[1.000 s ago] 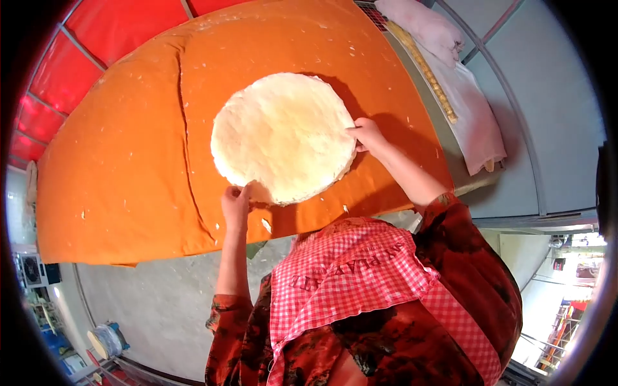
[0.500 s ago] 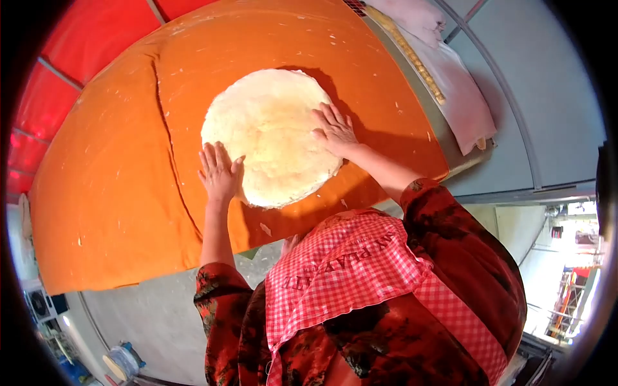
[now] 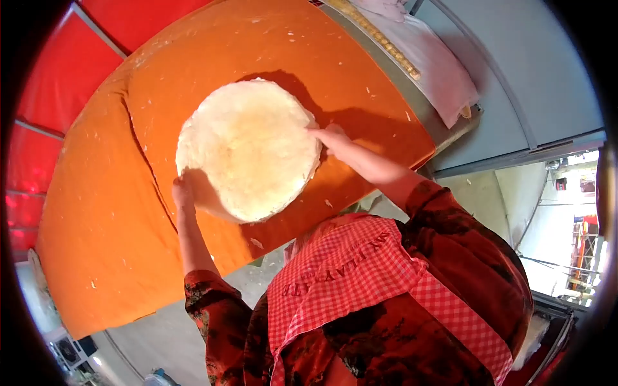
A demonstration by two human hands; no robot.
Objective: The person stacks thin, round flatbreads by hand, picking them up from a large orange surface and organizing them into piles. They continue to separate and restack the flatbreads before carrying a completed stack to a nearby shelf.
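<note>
A thick, round, off-white slab (image 3: 248, 145) with a soft, uneven surface and a ragged edge rests on an orange cloth (image 3: 116, 225). Its kind I cannot make out for certain; it resembles dough or a stack of thin sheets. My left hand (image 3: 183, 190) grips the near left edge, its fingers mostly hidden at the rim. At the right edge, my right hand (image 3: 330, 138) has a digit laid on top, with the other fingers curled down around the side. Small white flakes are scattered over the cloth.
A long yellowish stick (image 3: 380, 38) lies on pale pink cloth (image 3: 444, 83) at the upper right, beside a grey wall panel (image 3: 515, 58). Red sheeting (image 3: 58, 77) hangs beyond the table at the left. A fold runs across the orange cloth.
Both hands have gone from lying flat with spread fingers on top to gripping the slab's left and right edges. The camera view has shifted and turned slightly.
</note>
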